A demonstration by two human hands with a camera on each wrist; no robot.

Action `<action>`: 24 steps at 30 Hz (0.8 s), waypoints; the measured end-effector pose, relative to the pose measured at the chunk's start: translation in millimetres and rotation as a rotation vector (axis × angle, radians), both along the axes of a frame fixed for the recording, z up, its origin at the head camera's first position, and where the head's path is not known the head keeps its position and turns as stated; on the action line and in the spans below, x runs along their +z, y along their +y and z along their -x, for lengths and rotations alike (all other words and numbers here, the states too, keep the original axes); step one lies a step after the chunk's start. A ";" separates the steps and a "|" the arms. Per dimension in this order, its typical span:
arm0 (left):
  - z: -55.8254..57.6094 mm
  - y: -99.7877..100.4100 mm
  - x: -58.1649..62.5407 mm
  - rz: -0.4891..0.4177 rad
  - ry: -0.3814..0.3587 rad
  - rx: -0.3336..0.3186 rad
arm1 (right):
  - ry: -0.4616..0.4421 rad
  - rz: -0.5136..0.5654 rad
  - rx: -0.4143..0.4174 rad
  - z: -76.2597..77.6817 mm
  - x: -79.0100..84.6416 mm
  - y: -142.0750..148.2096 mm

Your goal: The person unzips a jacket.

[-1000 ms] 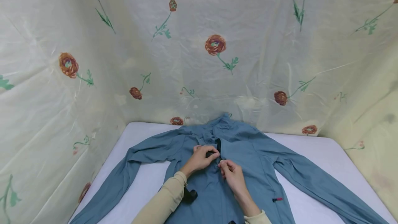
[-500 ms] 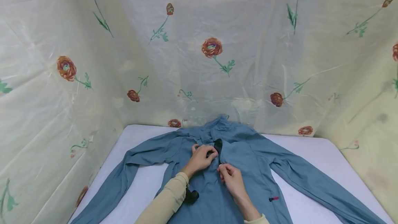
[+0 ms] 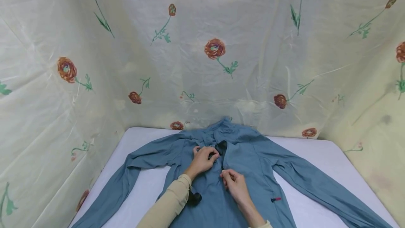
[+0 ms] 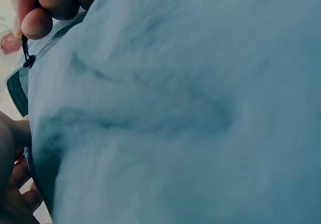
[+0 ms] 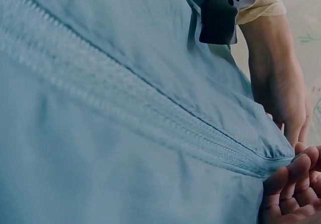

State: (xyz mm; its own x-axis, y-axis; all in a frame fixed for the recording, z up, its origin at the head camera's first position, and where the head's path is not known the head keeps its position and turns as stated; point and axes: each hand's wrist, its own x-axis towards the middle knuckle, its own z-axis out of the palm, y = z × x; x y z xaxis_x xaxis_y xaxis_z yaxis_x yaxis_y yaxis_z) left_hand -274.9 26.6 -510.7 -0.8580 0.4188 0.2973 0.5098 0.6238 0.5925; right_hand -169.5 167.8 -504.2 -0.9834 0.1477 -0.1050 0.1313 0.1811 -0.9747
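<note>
A blue jacket (image 3: pixel 253 171) lies front up, sleeves spread and collar away from me. My right hand (image 3: pixel 235 185) pinches the black zipper pull (image 4: pixel 25 49) at the chest. Above it the front gapes, showing dark lining (image 3: pixel 221 147); below it, the zipper (image 5: pixel 165 106) runs closed down the front. My left hand (image 3: pixel 204 161) grips the left edge of the opening, thumb and fingers bent at the fabric. Part of that hand (image 4: pixel 12 169) shows beside the jacket's edge in the left wrist view.
The jacket covers much of a white table (image 3: pixel 142 192). A flowered curtain (image 3: pixel 190 62) hangs behind and along both sides. A black wrist camera (image 3: pixel 194 198) sits under my left forearm. A small red and black tag (image 3: pixel 276 199) lies on the jacket's right side.
My right hand has drawn the zipper pull a little down toward me, and the gap above it has widened. My left hand keeps its grip, shifting only slightly left.
</note>
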 end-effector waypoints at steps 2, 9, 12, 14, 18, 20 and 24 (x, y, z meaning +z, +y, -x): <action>0.3 -0.3 -0.3 0.002 -0.002 0.004 | -0.001 0.005 0.003 -0.5 -0.5 -0.3; 4.8 -1.0 -2.5 -0.014 -0.002 0.032 | -0.009 0.001 0.002 -2.1 -1.2 -1.5; 7.0 -2.9 -5.6 -0.026 -0.006 0.037 | -0.013 -0.003 0.008 -3.6 -1.3 -2.3; 8.1 -4.1 -8.0 -0.027 -0.013 0.042 | -0.015 0.000 0.014 -4.8 -1.2 -2.9; 10.0 -6.5 -12.3 -0.026 -0.017 0.050 | -0.025 0.007 0.021 -6.0 -3.3 -3.6; 11.1 -7.7 -13.1 -0.033 -0.008 0.051 | -0.029 0.008 0.023 -5.7 -5.3 -3.5; 14.1 -10.7 -11.1 -0.037 -0.001 0.054 | -0.022 0.009 0.024 -4.0 -5.2 -3.8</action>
State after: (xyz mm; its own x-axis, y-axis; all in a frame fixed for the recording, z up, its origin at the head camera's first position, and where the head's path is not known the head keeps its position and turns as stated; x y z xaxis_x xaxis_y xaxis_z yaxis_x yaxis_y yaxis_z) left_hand -289.1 15.9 -521.8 -0.8795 0.3607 0.3104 0.4751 0.6282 0.6162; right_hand -165.5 164.0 -509.4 -0.9842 0.1225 -0.1279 0.1483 0.1753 -0.9733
